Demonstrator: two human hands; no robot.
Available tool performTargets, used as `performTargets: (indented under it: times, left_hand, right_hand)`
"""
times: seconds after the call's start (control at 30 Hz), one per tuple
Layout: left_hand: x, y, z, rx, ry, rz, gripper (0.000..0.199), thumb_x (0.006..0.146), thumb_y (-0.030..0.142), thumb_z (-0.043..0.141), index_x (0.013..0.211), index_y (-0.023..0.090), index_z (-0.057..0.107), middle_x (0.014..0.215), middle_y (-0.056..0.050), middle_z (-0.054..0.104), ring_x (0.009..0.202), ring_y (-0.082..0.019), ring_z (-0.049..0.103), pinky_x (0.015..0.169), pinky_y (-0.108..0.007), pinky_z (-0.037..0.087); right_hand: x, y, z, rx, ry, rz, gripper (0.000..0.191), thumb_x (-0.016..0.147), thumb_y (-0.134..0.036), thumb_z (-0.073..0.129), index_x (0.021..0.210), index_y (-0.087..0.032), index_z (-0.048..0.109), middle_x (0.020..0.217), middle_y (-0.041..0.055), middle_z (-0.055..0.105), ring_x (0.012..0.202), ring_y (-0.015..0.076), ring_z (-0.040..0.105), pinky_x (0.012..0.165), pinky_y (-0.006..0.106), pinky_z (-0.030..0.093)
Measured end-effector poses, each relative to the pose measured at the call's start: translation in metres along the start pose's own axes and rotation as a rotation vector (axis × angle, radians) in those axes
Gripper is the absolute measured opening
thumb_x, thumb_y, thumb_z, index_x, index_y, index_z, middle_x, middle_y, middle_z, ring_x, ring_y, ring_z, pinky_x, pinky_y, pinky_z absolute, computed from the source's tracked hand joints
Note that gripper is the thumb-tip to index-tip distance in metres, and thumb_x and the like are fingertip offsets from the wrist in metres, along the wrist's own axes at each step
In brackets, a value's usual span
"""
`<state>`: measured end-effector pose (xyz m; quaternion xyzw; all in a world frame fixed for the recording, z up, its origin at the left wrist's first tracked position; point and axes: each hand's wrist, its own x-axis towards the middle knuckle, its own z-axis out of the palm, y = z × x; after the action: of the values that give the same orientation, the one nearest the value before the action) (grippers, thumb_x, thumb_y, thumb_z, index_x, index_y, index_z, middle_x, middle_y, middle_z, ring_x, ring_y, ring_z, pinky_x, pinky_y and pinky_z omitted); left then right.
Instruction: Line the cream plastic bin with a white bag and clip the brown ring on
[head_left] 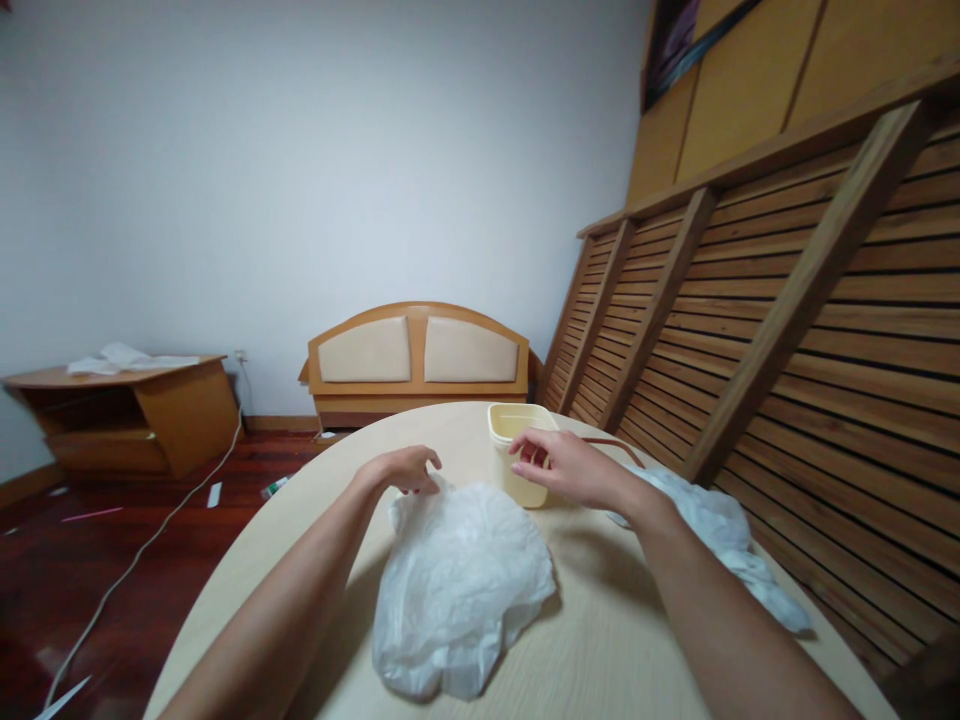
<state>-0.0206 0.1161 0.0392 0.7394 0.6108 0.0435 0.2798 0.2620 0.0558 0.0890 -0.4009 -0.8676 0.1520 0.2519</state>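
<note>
A crumpled white plastic bag [465, 590] lies on the round pale table [622, 640] right in front of me. My left hand [409, 468] is at the bag's upper left edge, its fingers bent and apart; the lower fingertips seem to touch the plastic. Behind the bag stands a pale yellow square bin [504, 470], upright with its mouth facing up. My right hand [559, 465] hovers in front of the bin's right side, fingers loosely curled and apart, with nothing in them. Whether it touches the bin I cannot tell. The hand covers part of the bin's rim and wall.
Bunched white cloth or plastic [712, 520] lies along the table's right edge, partly behind my right forearm. A brown strap-like strip [615, 445] is near it. Slatted wooden panels [750, 330] lean at the right. A white cable [150, 540] crosses the floor at left.
</note>
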Motion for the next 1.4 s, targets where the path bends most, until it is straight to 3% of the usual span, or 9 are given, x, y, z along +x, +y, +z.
performTargets:
  times: [0.17, 0.37, 0.6, 0.8, 0.97, 1.03, 1.17, 1.3, 1.4]
  left_hand:
    - [-0.018, 0.024, -0.013, -0.094, -0.018, 0.154, 0.029, 0.078, 0.030, 0.061, 0.100, 0.013, 0.071, 0.091, -0.008, 0.072, 0.072, -0.016, 0.065, 0.055, -0.020, 0.050]
    - [-0.059, 0.060, -0.020, -0.228, 0.054, 0.447, 0.042, 0.080, 0.013, 0.048, 0.117, 0.012, 0.068, 0.107, -0.010, 0.071, 0.080, -0.015, 0.064, 0.057, -0.020, 0.051]
    - [-0.084, 0.084, -0.016, -0.265, 0.133, 0.758, 0.034, 0.091, 0.027, 0.056, 0.119, 0.014, 0.068, 0.106, -0.010, 0.074, 0.083, -0.015, 0.066, 0.063, -0.022, 0.052]
    - [-0.086, 0.086, -0.014, -0.361, 0.180, 0.778, 0.038, 0.093, 0.032, 0.054, 0.126, 0.016, 0.063, 0.116, -0.012, 0.071, 0.098, -0.020, 0.068, 0.069, -0.024, 0.055]
    - [-0.080, 0.077, -0.017, -0.238, 0.542, 0.801, 0.041, 0.089, 0.032, 0.060, 0.128, 0.019, 0.059, 0.127, -0.012, 0.064, 0.107, -0.021, 0.062, 0.081, -0.029, 0.054]
    - [-0.075, 0.072, -0.017, -0.167, 0.594, 0.731, 0.048, 0.087, 0.036, 0.063, 0.131, 0.021, 0.055, 0.135, -0.012, 0.059, 0.117, -0.024, 0.058, 0.091, -0.033, 0.052]
    - [-0.065, 0.063, -0.016, -0.160, 0.482, 0.550, 0.053, 0.086, 0.042, 0.063, 0.132, 0.019, 0.052, 0.128, -0.013, 0.064, 0.112, -0.025, 0.062, 0.090, -0.034, 0.051]
    - [-0.059, 0.059, -0.015, -0.185, 0.323, 0.504, 0.049, 0.085, 0.047, 0.062, 0.122, 0.014, 0.057, 0.091, -0.007, 0.071, 0.079, -0.020, 0.065, 0.067, -0.027, 0.048]
    - [-0.059, 0.059, -0.014, -0.225, 0.205, 0.497, 0.041, 0.083, 0.048, 0.063, 0.105, 0.014, 0.061, 0.082, -0.005, 0.070, 0.072, -0.018, 0.063, 0.061, -0.025, 0.045]
  right_hand:
    - [-0.004, -0.003, -0.001, -0.021, -0.006, -0.013, 0.021, 0.091, -0.034, 0.060, 0.102, -0.017, 0.067, 0.087, 0.0054, 0.071, 0.077, 0.0187, 0.065, 0.069, 0.030, 0.047]
    - [-0.005, -0.009, -0.001, 0.001, 0.001, -0.039, 0.021, 0.092, -0.038, 0.059, 0.098, -0.019, 0.067, 0.085, 0.0036, 0.070, 0.076, 0.0176, 0.065, 0.068, 0.029, 0.047]
    - [-0.006, -0.024, 0.002, 0.047, 0.013, -0.044, 0.047, 0.079, -0.053, 0.074, 0.108, -0.019, 0.063, 0.088, 0.0031, 0.070, 0.074, 0.0177, 0.064, 0.064, 0.028, 0.045]
    - [-0.005, -0.022, -0.005, 0.090, 0.078, -0.111, 0.028, 0.094, -0.045, 0.057, 0.084, -0.019, 0.065, 0.073, -0.0002, 0.063, 0.065, 0.0140, 0.055, 0.059, 0.025, 0.039]
    - [-0.010, -0.011, -0.020, 0.137, 0.165, -0.058, 0.030, 0.092, -0.046, 0.058, 0.081, -0.019, 0.065, 0.070, -0.0005, 0.061, 0.065, 0.0144, 0.054, 0.059, 0.026, 0.041]
    - [-0.013, -0.006, -0.026, 0.153, 0.228, -0.027, 0.031, 0.091, -0.049, 0.058, 0.083, -0.019, 0.066, 0.073, 0.0008, 0.063, 0.067, 0.0154, 0.056, 0.060, 0.026, 0.043]
    - [-0.018, 0.005, -0.036, 0.122, 0.331, 0.013, 0.033, 0.090, -0.051, 0.058, 0.084, -0.020, 0.067, 0.075, 0.0019, 0.066, 0.067, 0.0163, 0.058, 0.059, 0.027, 0.045]
    - [-0.019, 0.016, -0.045, 0.131, 0.408, 0.035, 0.031, 0.089, -0.050, 0.060, 0.086, -0.020, 0.068, 0.081, 0.0032, 0.069, 0.068, 0.0172, 0.061, 0.061, 0.028, 0.047]
    - [-0.020, 0.024, -0.049, 0.124, 0.484, 0.088, 0.031, 0.087, -0.049, 0.061, 0.088, -0.020, 0.069, 0.083, 0.0046, 0.071, 0.070, 0.0186, 0.063, 0.062, 0.029, 0.049]
